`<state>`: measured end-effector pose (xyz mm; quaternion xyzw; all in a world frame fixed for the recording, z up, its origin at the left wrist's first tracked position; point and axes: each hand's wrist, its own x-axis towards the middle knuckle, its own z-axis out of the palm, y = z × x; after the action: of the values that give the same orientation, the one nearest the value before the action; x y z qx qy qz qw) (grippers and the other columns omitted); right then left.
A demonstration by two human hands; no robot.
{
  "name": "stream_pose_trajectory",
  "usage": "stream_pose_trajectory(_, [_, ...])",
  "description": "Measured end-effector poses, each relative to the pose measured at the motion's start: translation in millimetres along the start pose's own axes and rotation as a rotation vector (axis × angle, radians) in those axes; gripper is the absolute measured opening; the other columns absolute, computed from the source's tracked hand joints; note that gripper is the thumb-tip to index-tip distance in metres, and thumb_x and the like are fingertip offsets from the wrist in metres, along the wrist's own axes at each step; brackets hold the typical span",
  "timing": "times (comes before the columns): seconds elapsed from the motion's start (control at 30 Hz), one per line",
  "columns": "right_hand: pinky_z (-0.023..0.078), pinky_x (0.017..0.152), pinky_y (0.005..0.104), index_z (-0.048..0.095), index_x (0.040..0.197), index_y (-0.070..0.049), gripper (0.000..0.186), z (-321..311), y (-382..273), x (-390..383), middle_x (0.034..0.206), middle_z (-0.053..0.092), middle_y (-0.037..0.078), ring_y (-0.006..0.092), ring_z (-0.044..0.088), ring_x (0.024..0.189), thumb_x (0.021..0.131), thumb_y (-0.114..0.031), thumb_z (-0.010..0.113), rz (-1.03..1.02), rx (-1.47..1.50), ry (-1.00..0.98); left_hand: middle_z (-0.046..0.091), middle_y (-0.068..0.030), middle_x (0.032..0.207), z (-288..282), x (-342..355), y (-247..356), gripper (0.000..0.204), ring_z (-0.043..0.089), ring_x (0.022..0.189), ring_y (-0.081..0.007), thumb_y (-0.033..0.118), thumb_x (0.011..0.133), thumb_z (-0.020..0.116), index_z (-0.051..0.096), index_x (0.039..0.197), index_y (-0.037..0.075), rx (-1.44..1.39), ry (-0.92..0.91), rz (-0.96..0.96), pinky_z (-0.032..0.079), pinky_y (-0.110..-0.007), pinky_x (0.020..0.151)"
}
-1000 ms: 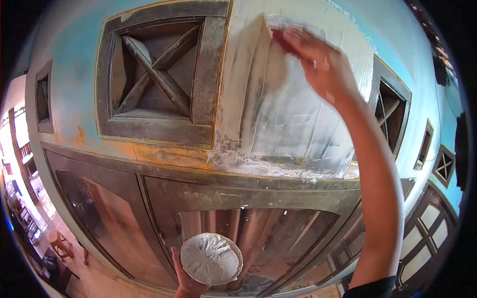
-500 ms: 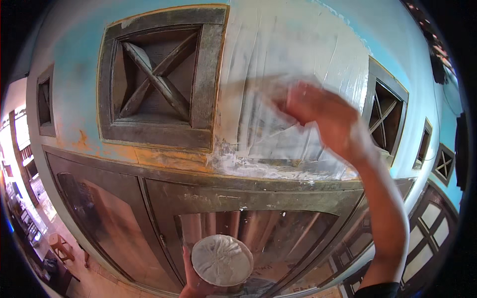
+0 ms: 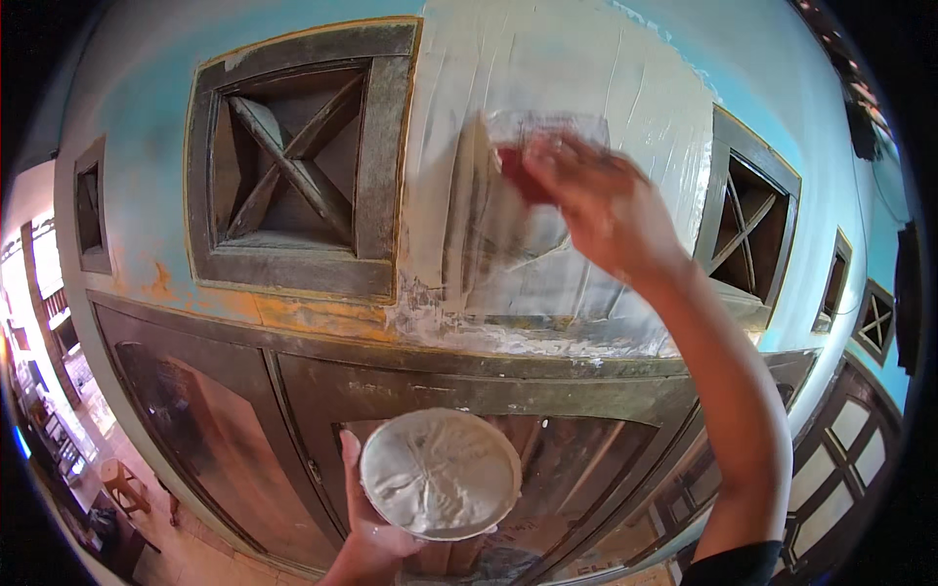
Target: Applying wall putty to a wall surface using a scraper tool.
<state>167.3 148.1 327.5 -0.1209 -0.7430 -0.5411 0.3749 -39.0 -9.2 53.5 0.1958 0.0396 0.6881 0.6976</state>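
Note:
Down at the lower middle, my left hand (image 3: 371, 532) is closed around a round bowl (image 3: 454, 535) from its left side and underneath. Smooth white putty (image 3: 445, 474) fills the bowl, with creases across its surface. Raised against the wall, my right hand (image 3: 601, 200) grips a putty scraper (image 3: 525, 178) with a red grip and a wide, flat blade. Motion blurs the blade, which appears to lie on the coated wall patch (image 3: 557, 59). That patch is whitish-grey, streaked with ridges of wet putty.
Left of the patch is a wooden vent frame (image 3: 381, 156) with crossed slats; a similar vent (image 3: 747, 225) lies to the right. A brown door frame (image 3: 489, 386) with glass panels runs below. A stool (image 3: 122, 485) stands on the floor at far left.
My right hand and the scraper have moved up and left across the patch. My left hand has lifted the bowl, which looks larger and nearer. The view has shifted slightly.

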Motion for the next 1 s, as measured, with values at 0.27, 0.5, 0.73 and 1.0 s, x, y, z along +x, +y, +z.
stream_pose_trajectory(0.27, [0.044,0.111,0.0427,0.063,0.133,-0.010,0.051,-51,-54,-80,0.137,0.063,0.006,0.0259,0.058,0.130,0.083,-0.015,0.064,-0.088,0.245,-0.321,0.050,-0.0222,0.150,14,9,5,0.095,0.050,0.135,-0.0422,0.078,0.096,0.030,0.044,0.149,0.001,-0.171,-0.317,0.046,0.040,-0.060,0.111])
stream_pose_trajectory(0.5, [0.058,0.089,0.0378,0.073,0.118,-0.014,0.030,-48,94,26,0.119,0.071,0.009,0.0315,0.070,0.104,0.095,-0.003,0.057,0.174,0.107,0.245,0.057,-0.0211,0.142,48,20,-18,0.090,0.057,0.127,-0.0406,0.075,0.097,0.033,0.052,0.143,0.000,-0.132,-0.308,0.086,0.045,-0.057,0.107])
stream_pose_trajectory(0.73, [0.055,0.094,0.0430,0.067,0.129,-0.018,0.039,-15,102,7,0.130,0.067,0.007,0.0302,0.066,0.115,0.091,-0.010,0.061,0.185,-0.025,0.160,0.057,-0.0211,0.142,44,22,-33,0.091,0.057,0.126,-0.0410,0.075,0.097,0.032,0.051,0.143,-0.001,-0.002,-0.209,0.245,0.043,-0.058,0.109])
stream_pose_trajectory(1.0, [0.044,0.110,0.0438,0.064,0.132,-0.010,0.048,-31,-26,-113,0.133,0.064,0.010,0.0295,0.057,0.130,0.086,-0.019,0.061,-0.094,0.144,-0.175,0.060,-0.0200,0.140,47,2,-42,0.087,0.059,0.125,-0.0391,0.073,0.098,0.035,0.055,0.140,-0.001,-0.003,-0.184,0.404,0.045,-0.054,0.108])
